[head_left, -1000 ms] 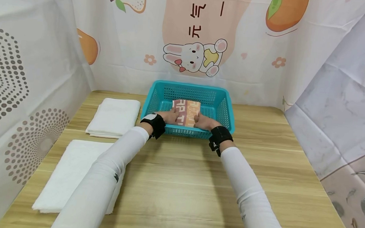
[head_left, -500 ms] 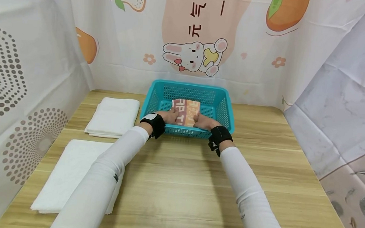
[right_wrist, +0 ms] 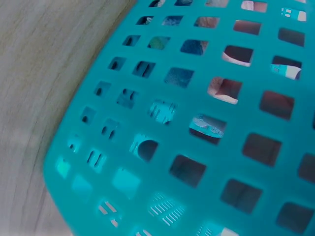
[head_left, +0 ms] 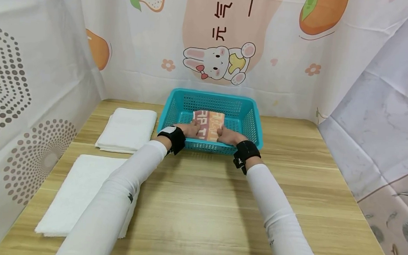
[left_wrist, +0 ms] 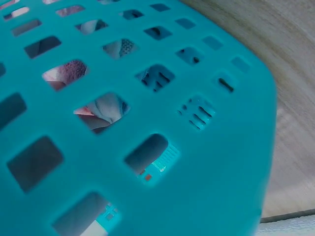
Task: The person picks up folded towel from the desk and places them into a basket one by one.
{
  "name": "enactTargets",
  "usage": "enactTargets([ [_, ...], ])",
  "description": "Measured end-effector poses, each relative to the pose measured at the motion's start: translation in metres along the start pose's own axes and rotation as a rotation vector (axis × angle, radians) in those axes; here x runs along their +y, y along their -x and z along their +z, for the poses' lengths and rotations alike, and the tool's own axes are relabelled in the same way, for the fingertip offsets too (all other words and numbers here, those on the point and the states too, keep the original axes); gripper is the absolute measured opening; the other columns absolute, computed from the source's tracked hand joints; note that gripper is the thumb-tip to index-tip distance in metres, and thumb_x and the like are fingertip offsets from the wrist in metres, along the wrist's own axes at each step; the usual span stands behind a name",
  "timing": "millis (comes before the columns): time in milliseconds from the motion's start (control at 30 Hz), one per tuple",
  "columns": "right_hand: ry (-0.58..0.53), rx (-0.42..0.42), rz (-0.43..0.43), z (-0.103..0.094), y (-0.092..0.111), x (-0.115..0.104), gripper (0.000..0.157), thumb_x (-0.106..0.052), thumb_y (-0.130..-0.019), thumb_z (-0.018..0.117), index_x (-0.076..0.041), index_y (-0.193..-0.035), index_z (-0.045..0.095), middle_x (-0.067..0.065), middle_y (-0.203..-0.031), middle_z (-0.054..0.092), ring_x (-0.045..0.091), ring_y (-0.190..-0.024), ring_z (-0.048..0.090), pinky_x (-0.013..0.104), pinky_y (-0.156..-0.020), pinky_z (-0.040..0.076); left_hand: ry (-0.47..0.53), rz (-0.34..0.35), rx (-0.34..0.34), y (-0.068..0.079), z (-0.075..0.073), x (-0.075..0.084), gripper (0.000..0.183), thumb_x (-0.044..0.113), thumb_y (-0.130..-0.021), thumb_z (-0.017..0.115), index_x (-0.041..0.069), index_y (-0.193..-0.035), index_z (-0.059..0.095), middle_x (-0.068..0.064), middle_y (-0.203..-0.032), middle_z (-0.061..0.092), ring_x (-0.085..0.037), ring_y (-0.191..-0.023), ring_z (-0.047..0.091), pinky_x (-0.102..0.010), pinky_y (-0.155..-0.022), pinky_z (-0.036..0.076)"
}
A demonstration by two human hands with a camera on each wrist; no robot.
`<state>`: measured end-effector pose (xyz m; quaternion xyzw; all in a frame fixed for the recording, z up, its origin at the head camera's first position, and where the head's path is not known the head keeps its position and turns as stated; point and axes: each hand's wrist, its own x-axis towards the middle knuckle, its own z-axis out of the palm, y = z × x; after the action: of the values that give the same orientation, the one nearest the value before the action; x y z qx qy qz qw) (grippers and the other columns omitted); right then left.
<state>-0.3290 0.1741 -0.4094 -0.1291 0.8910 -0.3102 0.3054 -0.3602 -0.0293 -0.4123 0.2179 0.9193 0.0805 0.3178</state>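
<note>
Two sides of the cloth are pinched inside the basket, one by the left hand, one by the right hand; fingers underneath are hidden. Left of the basket lies a small towel, and at the basket's near left a large towel, partly covered by a sleeve. The basket's wall blocks both wrist views; pieces behind are unclear.

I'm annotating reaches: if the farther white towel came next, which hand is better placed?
Probably the left hand: it is nearer the towel, which lies left of the basket. The right hand is farther. Both touch the patterned cloth.
</note>
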Motion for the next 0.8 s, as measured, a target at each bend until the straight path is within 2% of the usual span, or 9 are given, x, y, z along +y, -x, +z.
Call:
enactTargets([
  [233, -0.023, -0.010, 0.023, 0.000, -0.003, 0.000, 0.056, -0.006, -0.102, 0.039, 0.012, -0.151, 0.019, 0.021, -0.162, -0.019, 0.033, -0.151, -0.010, 0.044, -0.118, 0.017, 0.059, -0.002, 0.003, -0.002, 0.005, 0.000, 0.071, 0.035, -0.108, 0.037, 0.009, -0.160, -0.003, -0.018, -0.165, -0.012, -0.033, -0.152, -0.001, -0.044, -0.121, 0.015],
  [300, -0.022, 0.004, 0.014, 0.000, -0.004, 0.000, 0.043, -0.004, -0.101, 0.040, 0.017, -0.137, 0.032, 0.022, -0.162, -0.016, 0.036, -0.146, 0.022, 0.042, -0.111, 0.029, 0.078, 0.037, 0.022, -0.030, 0.012, -0.018, 0.077, 0.042, -0.106, 0.040, 0.011, -0.160, -0.004, -0.017, -0.165, -0.015, -0.033, -0.152, -0.004, -0.041, -0.119, 0.017],
  [367, -0.008, 0.027, -0.008, 0.000, -0.002, -0.002, 0.011, -0.002, -0.100, 0.042, 0.009, -0.101, 0.040, 0.024, -0.163, -0.012, 0.027, -0.102, 0.050, 0.035, -0.087, 0.034, 0.039, 0.034, 0.037, -0.050, 0.016, -0.028, 0.083, 0.049, -0.103, 0.045, 0.016, -0.161, -0.005, -0.014, -0.165, -0.016, -0.031, -0.152, -0.003, -0.040, -0.119, 0.020],
  [467, 0.021, 0.071, -0.042, -0.001, 0.000, -0.004, 0.025, 0.001, -0.097, 0.045, -0.006, -0.081, 0.027, 0.030, -0.162, 0.003, 0.017, -0.065, 0.021, 0.033, -0.070, 0.021, 0.028, 0.016, 0.072, -0.061, 0.012, -0.034, 0.083, 0.048, -0.101, 0.050, 0.016, -0.161, 0.002, -0.012, -0.166, -0.014, -0.033, -0.152, 0.002, -0.042, -0.117, 0.023],
  [500, 0.033, 0.085, -0.047, -0.001, 0.000, -0.005, 0.026, 0.000, -0.097, 0.046, -0.007, -0.080, 0.027, 0.032, -0.156, 0.021, 0.015, -0.064, 0.021, 0.032, -0.069, 0.021, 0.006, -0.001, 0.079, -0.048, 0.008, -0.026, 0.076, 0.043, -0.102, 0.051, 0.014, -0.160, 0.012, -0.013, -0.166, -0.009, -0.035, -0.152, 0.008, -0.043, -0.116, 0.026],
  [567, 0.063, 0.115, -0.053, -0.001, 0.001, -0.005, 0.028, 0.000, -0.096, 0.047, -0.009, -0.078, 0.028, 0.026, -0.118, 0.050, 0.015, -0.062, 0.018, 0.031, -0.067, 0.020, -0.041, -0.006, 0.098, -0.023, 0.002, -0.011, 0.055, 0.033, -0.104, 0.051, 0.010, -0.151, 0.034, -0.014, -0.166, 0.004, -0.037, -0.148, 0.021, -0.043, -0.113, 0.030],
  [633, 0.104, 0.143, -0.053, -0.001, 0.002, -0.004, 0.026, -0.001, -0.096, 0.047, -0.009, -0.077, 0.032, 0.010, -0.082, 0.041, 0.016, -0.062, 0.019, 0.031, -0.066, 0.022, -0.073, 0.019, 0.128, -0.003, -0.002, -0.002, 0.033, 0.029, -0.106, 0.048, 0.007, -0.130, 0.051, -0.018, -0.154, 0.033, -0.035, -0.125, 0.045, -0.039, -0.099, 0.036],
  [700, 0.146, 0.155, -0.054, -0.002, 0.003, -0.004, 0.020, -0.003, -0.098, 0.045, -0.005, -0.079, 0.039, 0.006, -0.073, 0.026, 0.017, -0.063, 0.022, 0.032, -0.067, 0.025, -0.072, 0.051, 0.150, 0.009, -0.003, 0.001, 0.025, 0.029, -0.107, 0.045, 0.006, -0.111, 0.053, -0.017, -0.125, 0.052, -0.028, -0.095, 0.050, -0.035, -0.084, 0.035],
  [800, 0.185, 0.186, -0.062, -0.004, 0.008, -0.006, 0.025, -0.008, -0.103, 0.040, 0.007, -0.110, 0.058, 0.016, -0.086, 0.055, 0.022, -0.066, 0.038, 0.035, -0.074, 0.036, -0.001, 0.079, 0.173, 0.019, -0.006, -0.001, 0.029, 0.031, -0.109, 0.039, 0.007, -0.114, 0.056, -0.008, -0.094, 0.049, -0.022, -0.077, 0.041, -0.034, -0.076, 0.033],
])
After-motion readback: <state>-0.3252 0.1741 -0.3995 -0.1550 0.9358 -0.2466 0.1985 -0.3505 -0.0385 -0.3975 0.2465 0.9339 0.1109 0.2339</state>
